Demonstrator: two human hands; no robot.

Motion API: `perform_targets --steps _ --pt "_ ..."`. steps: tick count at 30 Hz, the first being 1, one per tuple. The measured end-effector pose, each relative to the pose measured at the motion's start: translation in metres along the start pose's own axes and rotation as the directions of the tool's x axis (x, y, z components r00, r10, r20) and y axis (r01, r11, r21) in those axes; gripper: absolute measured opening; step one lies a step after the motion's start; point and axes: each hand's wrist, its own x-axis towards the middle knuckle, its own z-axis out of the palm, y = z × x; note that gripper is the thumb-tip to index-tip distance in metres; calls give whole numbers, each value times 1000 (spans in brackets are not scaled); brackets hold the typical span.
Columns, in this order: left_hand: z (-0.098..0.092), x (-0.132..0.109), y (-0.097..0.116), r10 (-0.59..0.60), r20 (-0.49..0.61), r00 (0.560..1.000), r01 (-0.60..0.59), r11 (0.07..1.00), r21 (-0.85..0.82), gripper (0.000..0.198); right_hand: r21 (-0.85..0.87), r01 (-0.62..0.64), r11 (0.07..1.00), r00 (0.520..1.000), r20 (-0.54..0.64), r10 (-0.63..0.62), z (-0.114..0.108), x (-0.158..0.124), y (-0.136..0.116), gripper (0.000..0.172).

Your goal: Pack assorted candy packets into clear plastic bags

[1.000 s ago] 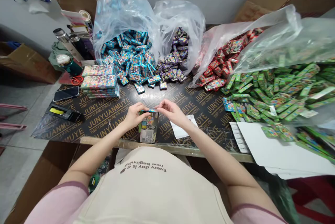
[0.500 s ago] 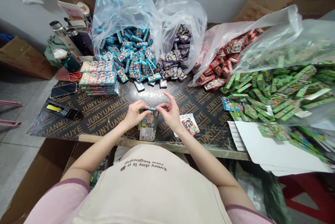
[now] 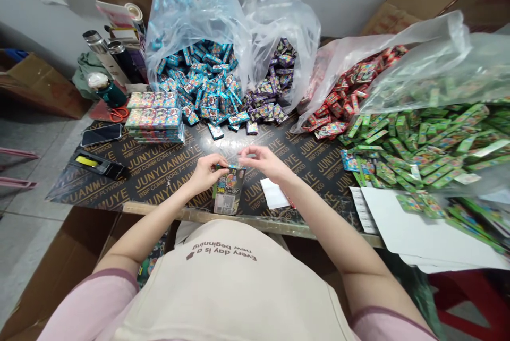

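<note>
A dark printed box (image 3: pixel 227 196) with green, yellow and grey-white markings stands near the table's front edge. My left hand (image 3: pixel 210 172) pinches its top edge, where a thin strip of blue shows. Just right of that edge is my right hand (image 3: pixel 265 162), raised slightly, fingers stretched out and thumb apart, with nothing visible in it. Under my right wrist lies a white paper (image 3: pixel 274 193); a red printed packet beside it is mostly hidden by the forearm.
Clear bags hold piles of small blue boxes (image 3: pixel 213 88), purple boxes (image 3: pixel 274 86), red boxes (image 3: pixel 342 99) and green boxes (image 3: pixel 418 144). Stacked printed packs (image 3: pixel 154 118), a phone (image 3: pixel 102 135), a tape dispenser (image 3: pixel 99 164) and orange scissors (image 3: pixel 118 113) sit left. White cards (image 3: pixel 402 224) overhang the front right.
My right hand has let go of the box's top edge and turned over, its forearm now covering most of the red packet. My left hand keeps its pinch. The view has shifted slightly.
</note>
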Motion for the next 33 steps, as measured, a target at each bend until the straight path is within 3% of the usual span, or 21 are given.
perform_targets --steps 2,4,9,12,19,23,25,27,29,30,31,32,33 --pt "1 -1 -1 -27 -30 999 27 999 -27 4 57 -96 994 983 161 86 5 6 -2 31" --pt "1 -2 -1 -19 -44 999 18 1000 -21 3 75 -148 986 965 229 127 10 10 -2 31" --pt "3 -4 2 0 -76 997 1 1000 13 1 83 -178 980 966 203 159 17 15 4 30" --pt "8 -3 2 -22 -127 992 25 999 25 13 89 -184 979 968 187 165 17 15 7 30" --pt "16 -8 -3 -37 -176 984 63 987 145 15 123 -199 972 979 68 192 21 15 20 33" --pt "14 -10 -8 96 -85 992 -78 977 196 13 233 -240 942 968 -18 251 32 17 29 32" --pt "12 -9 -9 131 -47 990 -118 971 208 16 267 -229 936 959 -105 264 39 10 28 28" --pt "11 -10 -7 99 -30 995 -90 971 223 17 209 -121 970 952 -252 173 39 -8 22 24" --pt "8 -11 -6 15 1 1000 -15 969 248 22 41 43 998 896 -443 -20 26 -37 18 22" --pt "6 -11 -7 -37 15 999 32 967 251 26 -58 85 995 832 -544 -103 14 -57 20 23" --pt "3 -10 -10 -82 -20 996 85 962 260 28 -148 84 985 739 -655 -161 -2 -82 25 23" --pt "0 -9 -15 -149 -78 986 165 947 274 31 -217 38 975 611 -767 -195 -21 -111 33 24" --pt "-3 -8 -20 -233 -161 959 271 917 291 32 -255 -46 966 453 -867 -207 -41 -146 45 25"
